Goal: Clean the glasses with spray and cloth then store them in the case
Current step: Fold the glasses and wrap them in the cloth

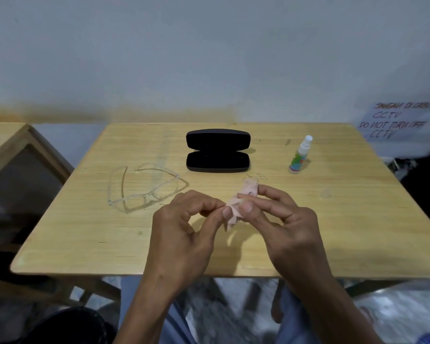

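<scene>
A small pink cloth [243, 197] is bunched between my two hands above the middle of the wooden table [85, 239]. My left hand [184, 234] pinches its lower edge, and my right hand [281, 219] grips its upper part with thumb and fingers. Clear-framed glasses [144, 187] lie unfolded on the table to the left of my hands, untouched. A black glasses case [217, 150] lies open further back at the centre. A small spray bottle [299, 156] with a white cap stands upright at the back right.
A second wooden table [8, 142] stands at the left, with a gap between it and this one. A handwritten paper sign [397, 122] hangs on the wall at the right. The wall runs right behind the table's far edge.
</scene>
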